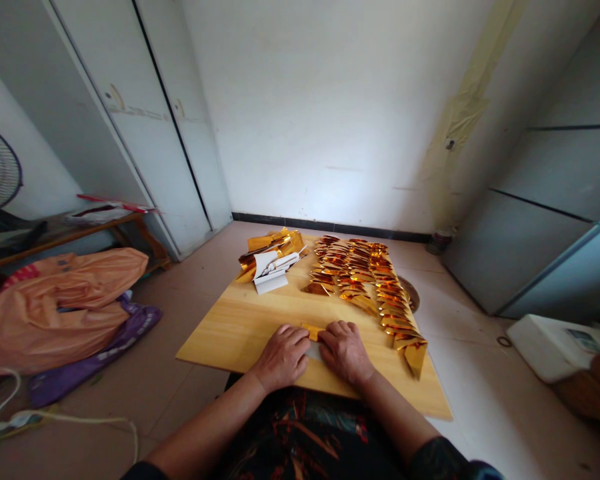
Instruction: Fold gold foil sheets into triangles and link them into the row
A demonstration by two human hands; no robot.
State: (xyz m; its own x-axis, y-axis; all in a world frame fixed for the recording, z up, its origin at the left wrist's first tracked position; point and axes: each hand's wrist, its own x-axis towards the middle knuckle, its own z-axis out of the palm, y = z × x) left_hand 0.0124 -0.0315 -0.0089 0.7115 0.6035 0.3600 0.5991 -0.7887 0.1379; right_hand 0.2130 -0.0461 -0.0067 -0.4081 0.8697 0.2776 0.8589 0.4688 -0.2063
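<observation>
In the lower centre of the frame, 2 bare hands work on a wooden board [215,333]. Between them, just below the middle of the frame, lies a narrow folded strip of gold foil paper [311,331]. The left hand [284,353] has its fingers bent and close together at the strip's left end; the right hand [344,350] is curled likewise over the right end. Whether either thumb pinches the strip from beneath, I cannot tell. A pale grey patch [317,355] shows on the board between the hands, just below the strip.

Right of centre, folded gold foil pieces [393,310] overlap in about 3 columns, the rightmost running down along the board's right side. At the board's upper left, loose gold foil sheets [290,241] lie heaped, with a creased white paper piece [271,283] against their lower side.

At the left of the frame, an orange plastic bag [65,313] rests over a purple bag [95,357] on the tiled floor [190,287]. A white box [550,347] sits at the lower right.
</observation>
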